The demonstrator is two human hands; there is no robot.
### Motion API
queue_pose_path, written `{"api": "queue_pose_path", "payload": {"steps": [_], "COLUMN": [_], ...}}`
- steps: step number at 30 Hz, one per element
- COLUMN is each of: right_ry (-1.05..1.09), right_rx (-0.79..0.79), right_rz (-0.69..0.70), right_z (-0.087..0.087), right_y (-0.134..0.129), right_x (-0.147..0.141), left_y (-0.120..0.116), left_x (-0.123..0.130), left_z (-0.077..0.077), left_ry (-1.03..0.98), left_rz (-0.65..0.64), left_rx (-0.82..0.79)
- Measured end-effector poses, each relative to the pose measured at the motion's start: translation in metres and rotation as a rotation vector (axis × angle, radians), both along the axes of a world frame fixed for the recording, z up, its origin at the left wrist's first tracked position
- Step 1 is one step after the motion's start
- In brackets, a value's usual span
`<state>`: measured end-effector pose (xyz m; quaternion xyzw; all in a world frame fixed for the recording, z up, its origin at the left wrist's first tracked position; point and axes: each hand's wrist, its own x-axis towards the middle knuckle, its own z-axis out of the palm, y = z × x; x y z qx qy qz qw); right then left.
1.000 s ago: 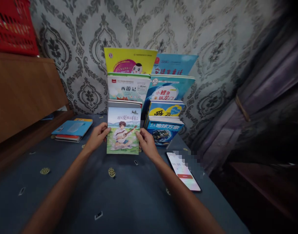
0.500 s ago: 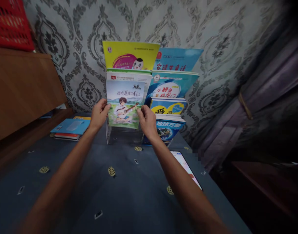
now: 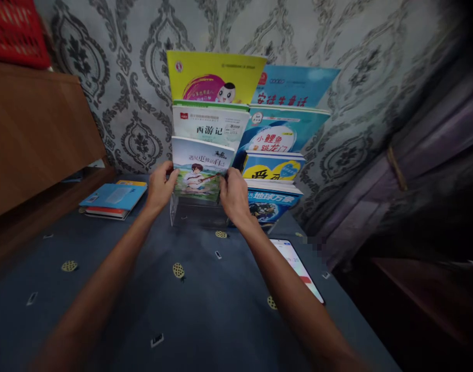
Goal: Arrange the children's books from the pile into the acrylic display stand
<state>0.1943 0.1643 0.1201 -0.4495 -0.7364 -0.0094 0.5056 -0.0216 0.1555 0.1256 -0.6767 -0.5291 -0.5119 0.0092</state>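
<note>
A book with a guitar player on its cover [image 3: 201,173] stands in the left column of a clear tiered book rack [image 3: 200,214]. My left hand [image 3: 161,187] is closed on the book's left edge, and my right hand [image 3: 235,192] grips its right edge. Behind this book rise a pale green book [image 3: 211,124] and a taller yellow-green book [image 3: 217,72]. In the right column, from the back, are a light blue book [image 3: 294,85], a teal book [image 3: 290,129], a yellow and blue book [image 3: 273,168] and a dark blue book with a globe [image 3: 275,206].
A small stack of books [image 3: 114,199] lies at the left, beside a wooden cabinet [image 3: 38,139] with a red basket [image 3: 17,33] on top. A phone [image 3: 298,268] with a lit screen rests near my right forearm. A curtain [image 3: 376,186] hangs at the right.
The guitar-cover book has sunk lower in the rack between both hands, uncovering more of the pale green book's title. The view has shifted slightly.
</note>
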Motion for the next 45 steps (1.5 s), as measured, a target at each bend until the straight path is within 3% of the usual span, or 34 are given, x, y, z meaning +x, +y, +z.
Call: {"api": "queue_pose_path", "payload": {"steps": [6, 11, 18, 30, 45], "right_ry": [-0.025, 0.002, 0.030, 0.065, 0.080], "right_rx": [-0.004, 0.000, -0.110, -0.105, -0.126], "right_rz": [-0.058, -0.074, -0.093, -0.128, -0.155], "right_z": [-0.008, -0.026, -0.051, -0.052, -0.055], "right_y": [-0.004, -0.015, -0.013, -0.012, -0.012], "right_x": [-0.001, -0.009, -0.019, -0.024, -0.027], "left_y": [-0.015, -0.017, -0.019, -0.023, -0.019], "left_x": [0.006, 0.014, 0.020, 0.026, 0.025], "left_z": [-0.009, -0.017, -0.021, -0.010, -0.012], "left_ry": [0.272, 0.228, 0.297, 0.339, 0.325], "left_rz": [0.162, 0.210, 0.251, 0.313, 0.303], "left_rx": [-0.073, -0.083, -0.111, -0.248, -0.225]}}
